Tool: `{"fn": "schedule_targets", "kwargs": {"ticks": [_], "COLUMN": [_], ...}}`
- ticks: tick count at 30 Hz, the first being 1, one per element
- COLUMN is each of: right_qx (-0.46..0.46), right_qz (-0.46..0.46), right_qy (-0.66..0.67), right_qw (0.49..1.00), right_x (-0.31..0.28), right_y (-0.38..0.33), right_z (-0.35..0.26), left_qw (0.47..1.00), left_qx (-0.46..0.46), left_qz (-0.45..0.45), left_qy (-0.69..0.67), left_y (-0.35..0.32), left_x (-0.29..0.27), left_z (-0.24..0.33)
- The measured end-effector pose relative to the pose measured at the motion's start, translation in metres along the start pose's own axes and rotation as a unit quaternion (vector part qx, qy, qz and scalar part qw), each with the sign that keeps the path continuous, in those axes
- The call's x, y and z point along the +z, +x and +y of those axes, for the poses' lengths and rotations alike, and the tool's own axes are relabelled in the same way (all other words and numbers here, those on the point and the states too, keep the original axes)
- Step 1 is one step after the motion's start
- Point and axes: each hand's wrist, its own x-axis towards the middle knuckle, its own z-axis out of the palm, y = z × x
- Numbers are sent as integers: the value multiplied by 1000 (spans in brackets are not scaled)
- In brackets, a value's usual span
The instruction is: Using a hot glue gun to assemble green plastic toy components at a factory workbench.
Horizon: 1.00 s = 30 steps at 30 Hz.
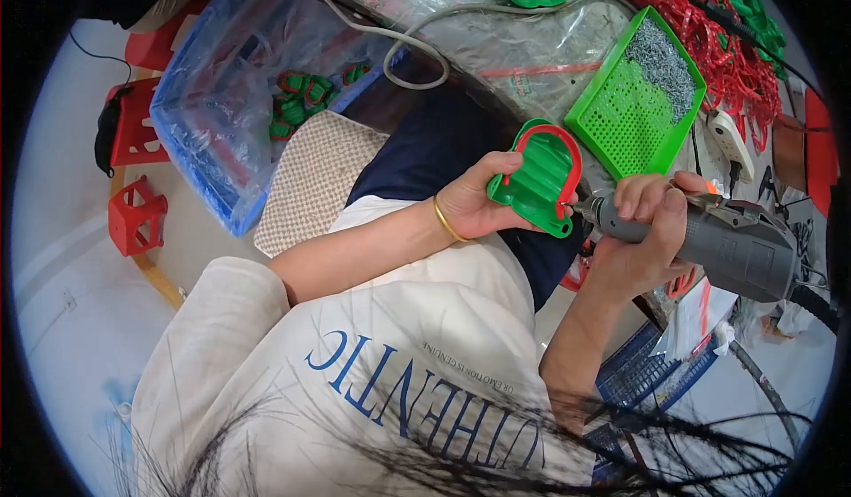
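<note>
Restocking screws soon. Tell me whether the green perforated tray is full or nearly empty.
Partly filled. The green perforated tray holds a heap of small grey screws in its far corner only; the rest of its holed floor shows bare.

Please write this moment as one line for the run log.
left hand: holds green plastic part | right hand: grips grey electric screwdriver, tip at part's red rim | green screw tray behind

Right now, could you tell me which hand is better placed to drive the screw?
Probably the right hand: it grips the grey screwdriver, tip at the green part, which the left hand steadies.
</note>
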Motion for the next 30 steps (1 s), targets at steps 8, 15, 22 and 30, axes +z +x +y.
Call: {"fn": "schedule_targets", "kwargs": {"ticks": [8, 15, 22, 30], "right_qx": [-6, 1, -7, -87], "right_qz": [15, 8, -25, -75], "right_qy": [-2, 21, 29, 23], "right_qw": [1000, 1000, 999, 993], "right_x": [-1, 0, -3, -9], "right_y": [-5, -7, -7, -7], "right_z": [6, 6, 9, 1], "left_qw": [1000, 1000, 1000, 998], "left_qx": [2, 7, 3, -38], "left_qz": [4, -2, 4, 15], "left_qy": [3, 3, -11, -53], "left_y": [-2, -4, -7, -3], "left_x": [-1, -2, -1, 2], "left_z": [-1, -1, 1, -8]}}
